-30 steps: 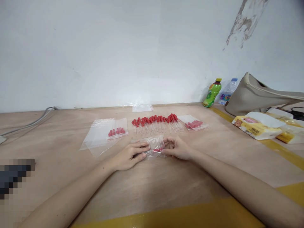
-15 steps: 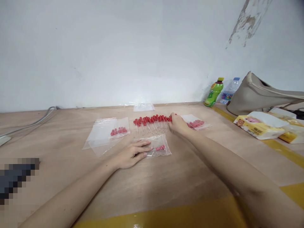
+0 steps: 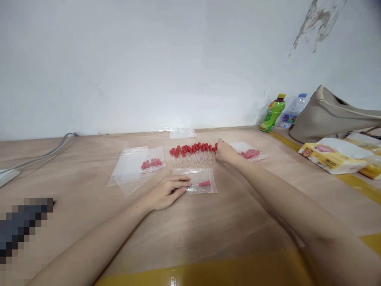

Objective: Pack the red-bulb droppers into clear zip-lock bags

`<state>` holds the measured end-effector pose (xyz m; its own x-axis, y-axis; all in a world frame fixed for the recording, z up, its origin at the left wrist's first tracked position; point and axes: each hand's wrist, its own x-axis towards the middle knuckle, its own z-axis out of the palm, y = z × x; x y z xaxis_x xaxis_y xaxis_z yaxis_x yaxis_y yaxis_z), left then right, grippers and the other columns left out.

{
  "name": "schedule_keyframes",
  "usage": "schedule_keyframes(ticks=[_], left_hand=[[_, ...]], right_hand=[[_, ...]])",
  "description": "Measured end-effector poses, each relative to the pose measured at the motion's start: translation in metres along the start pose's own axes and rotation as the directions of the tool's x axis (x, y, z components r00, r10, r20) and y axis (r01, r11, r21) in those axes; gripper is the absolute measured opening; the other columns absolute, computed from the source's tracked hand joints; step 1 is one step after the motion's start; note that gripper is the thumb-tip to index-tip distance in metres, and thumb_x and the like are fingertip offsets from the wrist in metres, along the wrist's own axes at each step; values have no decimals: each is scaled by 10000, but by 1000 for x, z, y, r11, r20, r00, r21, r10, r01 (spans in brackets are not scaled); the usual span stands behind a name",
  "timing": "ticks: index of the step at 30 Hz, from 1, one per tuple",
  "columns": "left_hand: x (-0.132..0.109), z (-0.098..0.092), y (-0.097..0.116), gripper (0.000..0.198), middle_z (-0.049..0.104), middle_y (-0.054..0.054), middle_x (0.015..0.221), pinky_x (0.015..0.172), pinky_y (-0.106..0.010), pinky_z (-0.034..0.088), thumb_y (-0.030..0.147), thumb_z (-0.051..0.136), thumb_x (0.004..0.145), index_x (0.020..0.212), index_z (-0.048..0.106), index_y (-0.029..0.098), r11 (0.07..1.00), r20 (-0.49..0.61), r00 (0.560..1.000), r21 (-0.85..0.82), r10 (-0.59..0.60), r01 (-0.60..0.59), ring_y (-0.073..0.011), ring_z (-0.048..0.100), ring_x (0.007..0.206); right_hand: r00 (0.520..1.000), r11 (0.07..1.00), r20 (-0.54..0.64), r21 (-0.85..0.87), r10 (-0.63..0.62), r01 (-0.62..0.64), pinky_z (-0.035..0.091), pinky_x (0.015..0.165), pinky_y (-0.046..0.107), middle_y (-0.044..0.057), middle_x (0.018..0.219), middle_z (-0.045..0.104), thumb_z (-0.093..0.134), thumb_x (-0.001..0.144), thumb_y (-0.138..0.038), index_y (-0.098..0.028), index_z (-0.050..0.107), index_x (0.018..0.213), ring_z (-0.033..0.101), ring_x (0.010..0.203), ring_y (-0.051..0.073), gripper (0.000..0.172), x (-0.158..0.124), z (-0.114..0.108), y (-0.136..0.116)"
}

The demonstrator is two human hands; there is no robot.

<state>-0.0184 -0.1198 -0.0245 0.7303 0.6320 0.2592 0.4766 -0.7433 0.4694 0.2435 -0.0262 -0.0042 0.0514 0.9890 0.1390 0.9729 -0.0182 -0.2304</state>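
A pale wall (image 3: 119,71) with peeling paint at upper right fills the back. Below it spreads a tan, wood-like surface (image 3: 178,238) with strips of shiny yellow tape. At far right sits a beige bag (image 3: 336,113), and in front of it a yellow-and-white soft tissue pack (image 3: 330,157). Left of the beige bag, near the wall, are a green plastic bottle (image 3: 272,114) with a yellow cap and a clear plastic bottle (image 3: 294,113) with a blue cap.

A person's two hands are well apart. The left hand (image 3: 170,192) lies with fingers slightly parted on the left end of a flat, clear plastic zip bag (image 3: 201,174). The right hand (image 3: 226,153) is farther out, fingers curled at the right end of a row of slim clear droppers with red bulbs (image 3: 192,153); whether it grips one cannot be told. These droppers lie side by side just beyond the zip bag, bulbs toward the wall. Inside the zip bag, red shows just right of the left fingertips
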Motion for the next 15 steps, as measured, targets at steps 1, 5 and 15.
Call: schedule_keyframes(ticks=[1,5,15], left_hand=[[0,0,0,309,518,-38,1235,959,-366,389,228,417,882,1157,554,253,1000,1,1000,-2,4,-4,-186,477,1133],[0,0,1,323,517,-51,1235,961,-383,386,207,428,865,1162,550,238,1000,-9,1000,10,25,-24,-194,479,1132],[-1,1,4,328,507,-62,1240,966,-382,381,241,435,873,1187,527,231,999,-3,1000,46,21,-21,-198,470,1136]], right_hand=[[1000,999,-26,37,-10,11,436,693,348,192,949,589,454,735,-127,-78,364,1154,583,871,286,431,-1,-2,3],[986,916,-164,391,-25,88,456,650,315,65,733,591,463,725,-150,-65,139,1319,591,701,204,681,-15,-7,13],[982,190,2,981,190,-39,524,470,290,-72,657,449,599,644,-253,-248,245,1144,567,476,116,613,-79,20,15]])
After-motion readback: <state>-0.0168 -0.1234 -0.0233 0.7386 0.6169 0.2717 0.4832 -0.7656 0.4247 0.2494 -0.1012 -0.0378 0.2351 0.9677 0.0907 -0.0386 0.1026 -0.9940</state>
